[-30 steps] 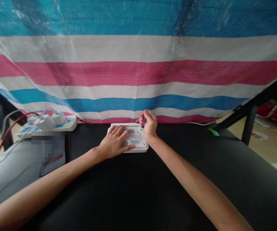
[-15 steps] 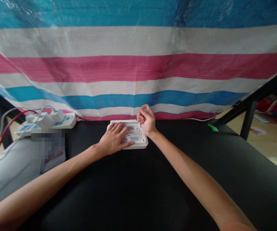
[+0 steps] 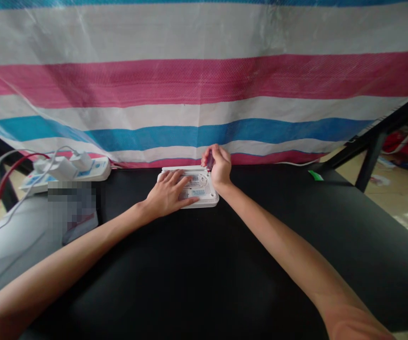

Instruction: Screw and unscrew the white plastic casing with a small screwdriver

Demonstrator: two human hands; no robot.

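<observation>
A white router [image 3: 208, 200] lies underside up on the black table, showing vent holes, pale labels and a long bar, apparently a folded antenna, along its back edge. Across its left half my left hand [image 3: 166, 192] rests flat with fingers spread, pressing on it without gripping. My right hand [image 3: 221, 167] is closed around a screwdriver [image 3: 210, 161] with a dark reddish handle, held upright above the router's back right corner. Its tip is too small to make out, and the fingers hide part of the handle.
At the left stands a white power strip [image 3: 100, 169] with plugs and cables. In front of it lies a dark, partly pixelated object [image 3: 81, 229]. A small green packet [image 3: 316, 175] is on the right. Behind the black table [image 3: 189, 274] hangs a striped sheet [image 3: 196, 80].
The view has tilted down slightly, so the sheet and table sit differently in frame. My right hand's fingers have turned, and the dark handle now shows. My left hand stays on the router.
</observation>
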